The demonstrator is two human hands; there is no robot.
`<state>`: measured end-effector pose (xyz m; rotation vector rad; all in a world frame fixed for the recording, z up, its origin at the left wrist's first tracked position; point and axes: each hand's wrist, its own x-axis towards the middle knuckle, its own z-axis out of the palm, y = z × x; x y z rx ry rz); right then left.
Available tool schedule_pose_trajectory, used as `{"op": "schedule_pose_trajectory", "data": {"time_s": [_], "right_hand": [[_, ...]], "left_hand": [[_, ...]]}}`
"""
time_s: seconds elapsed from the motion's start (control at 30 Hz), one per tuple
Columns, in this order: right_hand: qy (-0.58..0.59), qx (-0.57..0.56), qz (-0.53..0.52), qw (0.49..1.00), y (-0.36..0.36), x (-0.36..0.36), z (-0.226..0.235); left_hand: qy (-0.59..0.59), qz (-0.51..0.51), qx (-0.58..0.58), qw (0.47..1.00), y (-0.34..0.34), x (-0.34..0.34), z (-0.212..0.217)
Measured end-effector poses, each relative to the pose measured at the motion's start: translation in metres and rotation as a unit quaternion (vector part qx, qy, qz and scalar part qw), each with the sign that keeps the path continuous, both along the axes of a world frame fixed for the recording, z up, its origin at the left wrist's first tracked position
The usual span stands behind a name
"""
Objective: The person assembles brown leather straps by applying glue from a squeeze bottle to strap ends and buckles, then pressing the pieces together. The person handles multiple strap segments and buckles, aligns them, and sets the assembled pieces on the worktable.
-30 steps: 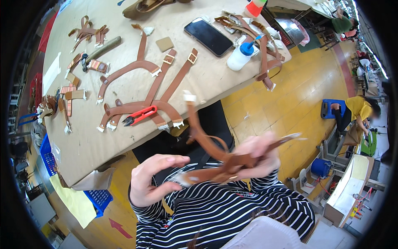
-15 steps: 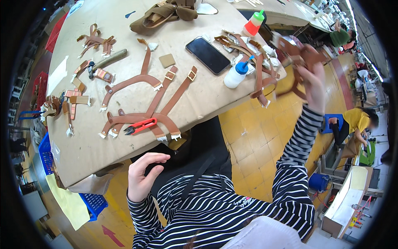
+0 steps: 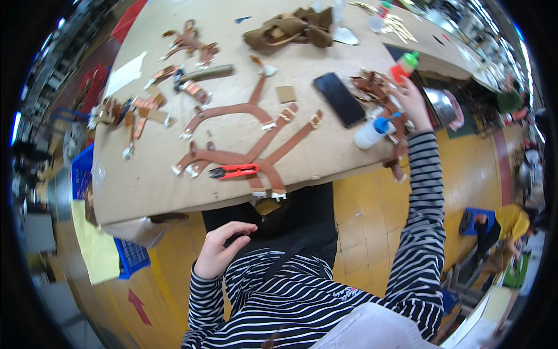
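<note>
My right hand (image 3: pixel 414 106) reaches to the table's right edge, its fingers closed on brown leather straps (image 3: pixel 372 87) at the pile there; the fingertips are slightly blurred. More straps hang over the edge beneath my wrist. My left hand (image 3: pixel 224 249) hovers before my lap, empty, with fingers loosely curved and thumb apart. On the table in front of me lie a branched leather strap piece with two gold buckles (image 3: pixel 264 152) and a curved strap piece (image 3: pixel 226 109). Red thread snips (image 3: pixel 235 171) rest on the buckled piece.
A black phone (image 3: pixel 339 99) and a white bottle with a blue cap (image 3: pixel 369 135) lie near the pile. Behind stands a red bottle with a green cap (image 3: pixel 404 67). A hammer (image 3: pixel 203 74), small strap pieces and brown shoes (image 3: pixel 290 30) occupy the left and far table.
My right hand has swung left and down from beyond the table's edge, bringing the straps to the pile. My left hand stays near my lap. The view has shifted.
</note>
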<state>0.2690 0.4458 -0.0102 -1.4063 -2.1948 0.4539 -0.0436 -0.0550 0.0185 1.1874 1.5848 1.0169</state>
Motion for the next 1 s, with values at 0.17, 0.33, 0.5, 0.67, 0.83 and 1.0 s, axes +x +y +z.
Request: {"op": "schedule_pose_trajectory", "data": {"time_s": [0.17,0.33,0.5,0.67,0.83,1.0], "right_hand": [[0.077,0.092,0.058,0.991,-0.079,0.016,0.091],[0.157,0.371,0.210,0.891,-0.197,0.028,0.187],[0.161,0.338,0.496,0.783,-0.283,-0.027,0.191],[0.142,0.248,0.620,0.731,-0.329,-0.086,0.178],[0.151,0.242,0.632,0.721,-0.349,-0.102,0.178],[0.160,0.241,0.635,0.716,-0.362,-0.103,0.176]], "left_hand": [[0.032,0.051,0.035,0.998,0.002,-0.026,-0.007],[0.138,0.116,0.096,0.979,0.029,-0.048,-0.017],[0.160,0.148,0.132,0.967,0.047,-0.057,-0.027],[0.158,0.155,0.148,0.964,0.036,-0.070,-0.031],[0.159,0.201,0.100,0.961,0.014,-0.087,-0.035],[0.172,0.269,0.110,0.941,0.000,-0.101,-0.048]]}}
